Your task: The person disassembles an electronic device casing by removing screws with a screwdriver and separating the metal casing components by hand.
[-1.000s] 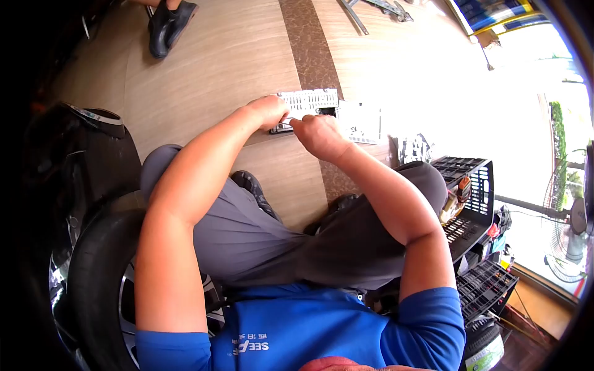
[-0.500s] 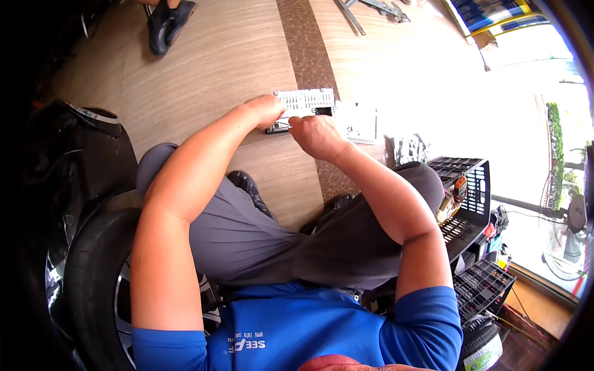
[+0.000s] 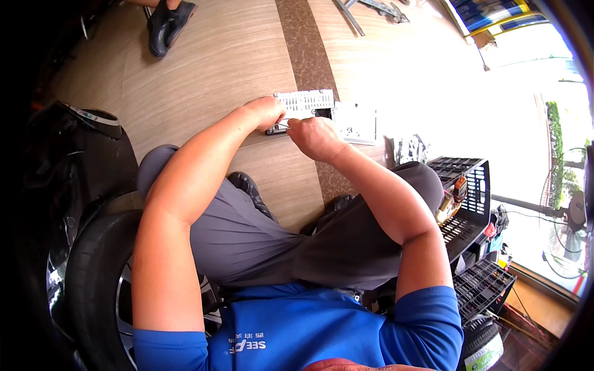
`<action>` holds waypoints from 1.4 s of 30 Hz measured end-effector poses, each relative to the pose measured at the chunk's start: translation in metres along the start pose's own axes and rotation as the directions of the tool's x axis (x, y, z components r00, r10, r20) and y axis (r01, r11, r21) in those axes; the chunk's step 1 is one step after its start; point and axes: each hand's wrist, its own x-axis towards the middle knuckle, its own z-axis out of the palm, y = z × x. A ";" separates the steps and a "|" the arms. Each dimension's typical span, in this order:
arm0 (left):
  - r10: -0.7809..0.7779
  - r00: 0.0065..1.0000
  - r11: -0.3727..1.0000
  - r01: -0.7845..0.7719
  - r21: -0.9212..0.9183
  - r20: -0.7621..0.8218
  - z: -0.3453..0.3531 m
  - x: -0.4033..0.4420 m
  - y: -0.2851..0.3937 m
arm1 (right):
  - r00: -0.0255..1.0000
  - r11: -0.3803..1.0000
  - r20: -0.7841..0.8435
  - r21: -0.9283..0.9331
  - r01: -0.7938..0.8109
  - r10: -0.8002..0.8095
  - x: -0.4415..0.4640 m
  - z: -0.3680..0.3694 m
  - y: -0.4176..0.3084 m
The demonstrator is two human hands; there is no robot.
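Observation:
On the floor ahead of me lies a silvery metal unit point(image 3: 306, 99) with a slotted top edge and a dark opening near its right end. A flat pale metal plate point(image 3: 360, 122) adjoins it on the right. My left hand point(image 3: 268, 112) is at the unit's left end with its fingers curled; whatever they hold is hidden. At the unit's near side, my right hand point(image 3: 314, 136) is closed on a thin metallic tool point(image 3: 283, 126), whose tip points left.
A tire point(image 3: 99, 278) and a glossy black part point(image 3: 93, 154) stand at left. Black crates point(image 3: 479, 185) with tools are at right. Another person's shoe point(image 3: 166, 28) is at upper left, metal parts point(image 3: 352, 15) at the top. A small silvery item point(image 3: 409, 149) lies near my right knee.
The view has shifted slightly, moving the scene a little left. My right hand has moved slightly at the unit's near side. My left hand stays at the left end.

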 end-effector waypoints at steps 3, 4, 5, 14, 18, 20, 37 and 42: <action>-0.016 1.000 1.000 0.016 -0.005 -0.006 -0.001 -0.001 0.002 | 1.000 1.000 0.013 -0.019 0.002 -0.002 0.000 0.000 0.001; -0.036 0.999 0.999 0.036 -0.016 -0.015 -0.003 -0.003 0.005 | 1.000 0.999 0.009 -0.042 0.019 -0.019 0.000 0.000 0.001; -0.035 0.999 0.999 0.035 -0.016 -0.014 -0.006 -0.004 0.007 | 1.000 0.999 0.010 -0.041 0.018 -0.017 0.000 0.002 0.003; 0.001 1.000 1.000 -0.001 0.018 -0.026 0.003 0.002 -0.002 | 0.997 0.996 -0.055 -0.074 0.047 -0.052 0.002 -0.003 0.009; 0.047 0.996 0.999 -0.047 0.004 -0.073 0.004 0.001 -0.003 | 0.997 0.999 -0.071 -0.040 0.015 -0.018 0.002 -0.004 0.012; 0.050 0.996 0.999 -0.050 -0.008 -0.075 0.001 0.000 0.000 | 0.995 0.999 -0.097 -0.036 0.021 -0.024 0.003 -0.004 0.015; 0.001 1.000 0.971 -0.004 0.239 0.013 -0.008 -0.006 0.019 | 0.957 0.981 -0.234 0.128 -0.144 0.171 -0.002 -0.042 0.044; -0.052 0.996 0.966 0.034 0.258 0.066 -0.011 -0.006 0.025 | 0.964 0.983 -0.203 0.104 -0.153 0.172 -0.003 -0.044 0.043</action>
